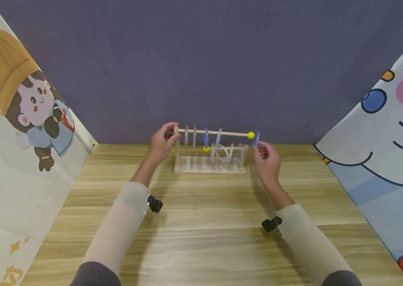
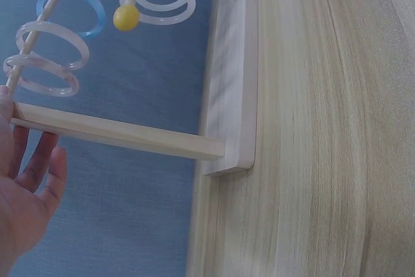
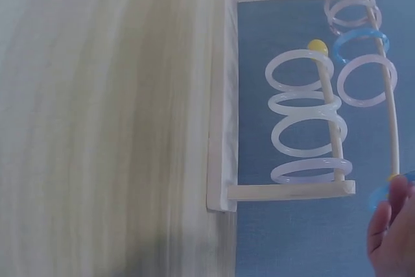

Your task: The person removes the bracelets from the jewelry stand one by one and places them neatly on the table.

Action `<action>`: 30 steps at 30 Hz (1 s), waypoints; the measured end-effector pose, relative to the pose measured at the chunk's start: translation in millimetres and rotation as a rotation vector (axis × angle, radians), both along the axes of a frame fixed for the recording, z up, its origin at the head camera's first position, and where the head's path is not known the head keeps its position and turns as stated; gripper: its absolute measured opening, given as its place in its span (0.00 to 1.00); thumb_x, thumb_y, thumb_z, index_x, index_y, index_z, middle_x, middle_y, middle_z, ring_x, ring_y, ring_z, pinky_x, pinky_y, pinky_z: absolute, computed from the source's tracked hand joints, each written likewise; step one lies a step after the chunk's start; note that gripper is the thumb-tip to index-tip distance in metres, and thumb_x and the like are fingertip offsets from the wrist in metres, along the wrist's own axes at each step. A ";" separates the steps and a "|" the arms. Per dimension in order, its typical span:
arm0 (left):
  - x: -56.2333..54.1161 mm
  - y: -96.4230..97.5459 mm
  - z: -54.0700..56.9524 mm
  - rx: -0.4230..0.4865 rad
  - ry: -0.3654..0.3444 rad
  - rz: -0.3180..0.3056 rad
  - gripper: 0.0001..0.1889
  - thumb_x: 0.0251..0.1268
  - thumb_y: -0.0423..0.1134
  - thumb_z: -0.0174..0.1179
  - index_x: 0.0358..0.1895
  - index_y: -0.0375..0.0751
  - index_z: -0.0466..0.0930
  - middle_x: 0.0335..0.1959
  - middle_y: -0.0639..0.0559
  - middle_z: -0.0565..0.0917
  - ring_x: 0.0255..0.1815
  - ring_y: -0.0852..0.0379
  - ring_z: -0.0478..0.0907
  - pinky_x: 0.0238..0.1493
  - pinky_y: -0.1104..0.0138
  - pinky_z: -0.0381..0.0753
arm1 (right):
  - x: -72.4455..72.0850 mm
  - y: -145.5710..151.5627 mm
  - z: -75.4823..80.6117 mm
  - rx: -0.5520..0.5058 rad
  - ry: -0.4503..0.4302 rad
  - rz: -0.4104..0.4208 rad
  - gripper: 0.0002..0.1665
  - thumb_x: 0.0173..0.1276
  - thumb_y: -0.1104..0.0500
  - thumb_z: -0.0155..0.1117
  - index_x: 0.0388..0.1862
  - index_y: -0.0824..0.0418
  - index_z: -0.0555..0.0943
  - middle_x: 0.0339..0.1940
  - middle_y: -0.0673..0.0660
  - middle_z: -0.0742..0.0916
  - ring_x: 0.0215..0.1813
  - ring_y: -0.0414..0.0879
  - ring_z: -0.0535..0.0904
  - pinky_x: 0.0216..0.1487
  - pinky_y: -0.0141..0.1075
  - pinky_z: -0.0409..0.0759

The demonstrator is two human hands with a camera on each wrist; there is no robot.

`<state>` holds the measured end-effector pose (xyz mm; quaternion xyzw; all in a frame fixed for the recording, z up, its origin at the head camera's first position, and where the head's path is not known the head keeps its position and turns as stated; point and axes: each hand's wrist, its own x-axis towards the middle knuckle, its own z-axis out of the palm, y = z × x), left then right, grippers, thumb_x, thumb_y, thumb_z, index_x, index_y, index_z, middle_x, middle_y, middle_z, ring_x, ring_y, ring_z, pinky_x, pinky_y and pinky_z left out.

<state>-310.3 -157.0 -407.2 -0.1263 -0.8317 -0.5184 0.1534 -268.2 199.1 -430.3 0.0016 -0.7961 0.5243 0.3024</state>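
A wooden bangle rack [image 1: 194,165] stands near the table's far edge, with two rods at different heights. My left hand [image 1: 162,143] grips the top of its left post [image 2: 117,134], thumb and fingers on either side. On the upper rod [image 1: 235,134] hang pale bangles and one blue bangle [image 1: 206,137]. Several pale bangles [image 3: 301,135] hang on the lower rod. My right hand [image 1: 268,161] pinches another blue bangle [image 1: 256,140] beside the yellow ball [image 1: 251,135] at the upper rod's right end. Whether the ball passes through this bangle I cannot tell.
The wood-grain table [image 1: 201,210] reaches back to a dark blue-grey wall [image 1: 201,71]. Cartoon-printed panels stand at left [image 1: 4,159] and right [image 1: 376,131]. A second yellow ball [image 2: 126,17] caps the lower rod's free left end.
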 end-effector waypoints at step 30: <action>0.4 0.5 -0.8 -0.005 -0.004 -0.005 0.23 0.73 0.45 0.62 0.67 0.47 0.74 0.62 0.38 0.80 0.59 0.36 0.81 0.57 0.46 0.83 | 34.9 -25.3 -20.6 0.323 0.298 0.423 0.13 0.56 0.73 0.74 0.41 0.68 0.87 0.27 0.58 0.86 0.22 0.32 0.70 0.23 0.21 0.68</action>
